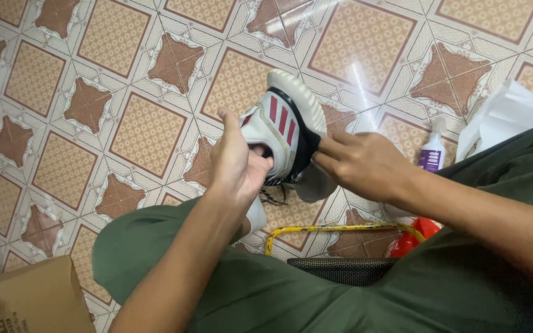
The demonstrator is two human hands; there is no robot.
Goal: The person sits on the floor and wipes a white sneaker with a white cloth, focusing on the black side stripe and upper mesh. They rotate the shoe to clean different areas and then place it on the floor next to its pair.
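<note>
1. Nearest the camera I see my own lap in green trousers (291, 290), knees apart, with a dark woven seat edge (343, 268) showing between them
2. At the bottom left corner sits a brown cardboard box (29, 302), close to my left knee
3. My left hand (234, 161) is raised above the knee with its fingers pushed into the opening of a white sneaker (279, 123) with red stripes and a black collar; the fingers are curled closed around the shoe's inner edge, thumb up along the outside
4. My right hand (359, 163) comes in from the other side, fingertips pinched shut on the black heel collar and on a pale cloth or insole (316, 185) that hangs below it; I cannot tell which of the two it is
5. The sneaker is held in the air between both hands, sole turned away and up, over the floor just ahead of my knees
6. As I judge it, the work on the shoe is mid-way: the upper looks fairly clean, the black laces (274, 191) hang loose, and nothing shows it finished or set down
7. Under the hands lies a yellow metal frame (340, 229), with a red object (416, 234) beside it
8. Further right stand a small white bottle with a purple label (432, 151) and a white bag (513, 114)
9. Beyond is a glossy tiled floor (149, 132) with brown and tan diamond patterns, catching light streaks at the top
</note>
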